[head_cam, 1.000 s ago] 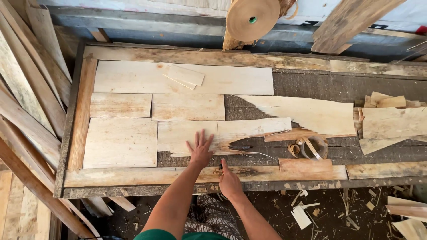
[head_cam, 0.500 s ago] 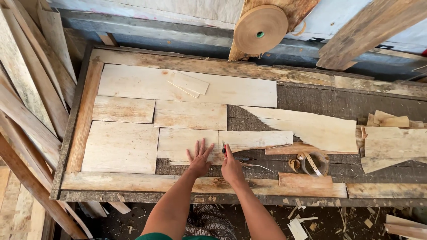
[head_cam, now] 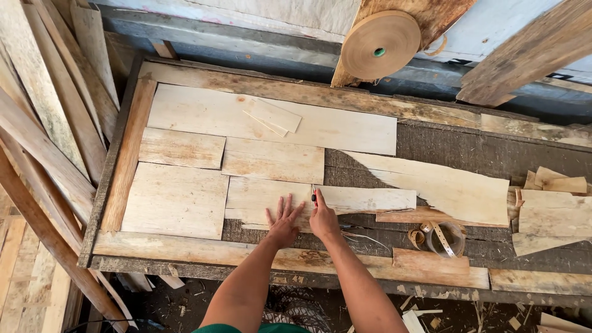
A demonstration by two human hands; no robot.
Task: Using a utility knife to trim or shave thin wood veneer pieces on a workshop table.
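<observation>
My left hand lies flat, fingers spread, on a pale veneer sheet on the workbench. Beside it, my right hand is closed around a small dark tool with a red spot, its tip at the seam between that sheet and a longer strip. Several other veneer pieces lie edge to edge across the bench; a torn, pointed sheet lies to the right.
A roll of brown paper tape hangs above the bench. A smaller tape coil and veneer offcuts lie at the right. Long planks lean at the left. A wooden frame borders the bench.
Both hands have moved up the bench onto the veneer. The left hand now lies beside the right, and the tool reaches the seam. The camera has shifted slightly.
</observation>
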